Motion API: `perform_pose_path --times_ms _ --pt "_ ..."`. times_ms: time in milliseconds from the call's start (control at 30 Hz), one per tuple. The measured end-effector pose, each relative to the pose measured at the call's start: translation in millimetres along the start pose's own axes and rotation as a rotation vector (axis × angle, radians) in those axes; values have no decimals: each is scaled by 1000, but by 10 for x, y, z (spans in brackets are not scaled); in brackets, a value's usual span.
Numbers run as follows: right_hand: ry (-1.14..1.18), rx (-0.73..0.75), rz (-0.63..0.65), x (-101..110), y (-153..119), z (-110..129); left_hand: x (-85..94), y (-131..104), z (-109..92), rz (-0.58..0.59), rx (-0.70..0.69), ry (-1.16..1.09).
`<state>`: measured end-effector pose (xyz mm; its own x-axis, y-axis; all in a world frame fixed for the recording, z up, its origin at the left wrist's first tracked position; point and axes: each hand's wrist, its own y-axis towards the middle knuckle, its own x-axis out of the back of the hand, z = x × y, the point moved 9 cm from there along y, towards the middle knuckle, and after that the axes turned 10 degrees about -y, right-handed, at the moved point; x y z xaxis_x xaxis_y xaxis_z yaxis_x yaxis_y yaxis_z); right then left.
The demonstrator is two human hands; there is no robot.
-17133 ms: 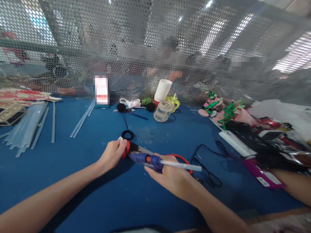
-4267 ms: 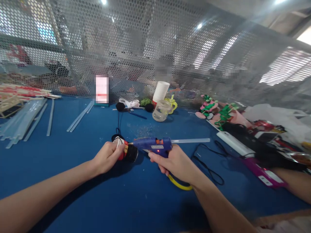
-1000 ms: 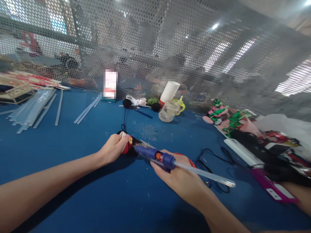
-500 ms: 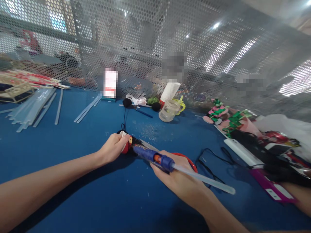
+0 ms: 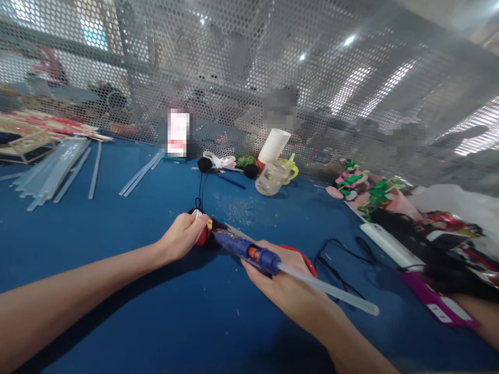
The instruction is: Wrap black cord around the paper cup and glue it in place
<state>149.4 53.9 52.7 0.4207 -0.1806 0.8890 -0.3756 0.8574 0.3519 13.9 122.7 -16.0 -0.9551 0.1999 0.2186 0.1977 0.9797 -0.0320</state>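
My left hand is closed on a small red, white and black item with a yellow patch; its kind I cannot make out. A black cord runs from behind it up to a black pompom. My right hand grips a blue glue gun, its nozzle end at the small item; whether they touch is unclear. Out of the gun's back sticks a long translucent glue stick. Red-handled scissors show behind my right hand, partly hidden; I cannot tell if it holds them too.
Glue sticks lie in a pile at left, two more nearer the middle. At the back stand a clear mug and stacked paper cups. A power strip, black cable and another person's arm occupy the right. Perforated metal mesh rises behind.
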Motion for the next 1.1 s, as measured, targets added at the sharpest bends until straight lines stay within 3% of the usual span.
perform_pose_path --times_ms 200,567,967,1100 --pt "-3 16 49 -50 -7 28 6 3 -3 -2 -9 -25" --pt "-3 -2 -9 1 -3 7 0 -2 -13 4 -10 -11" --pt "2 2 83 -56 -8 26 0 -10 -21 0 1 -2" --pt "-26 -52 64 -65 -11 -60 -10 -11 -3 11 9 10"
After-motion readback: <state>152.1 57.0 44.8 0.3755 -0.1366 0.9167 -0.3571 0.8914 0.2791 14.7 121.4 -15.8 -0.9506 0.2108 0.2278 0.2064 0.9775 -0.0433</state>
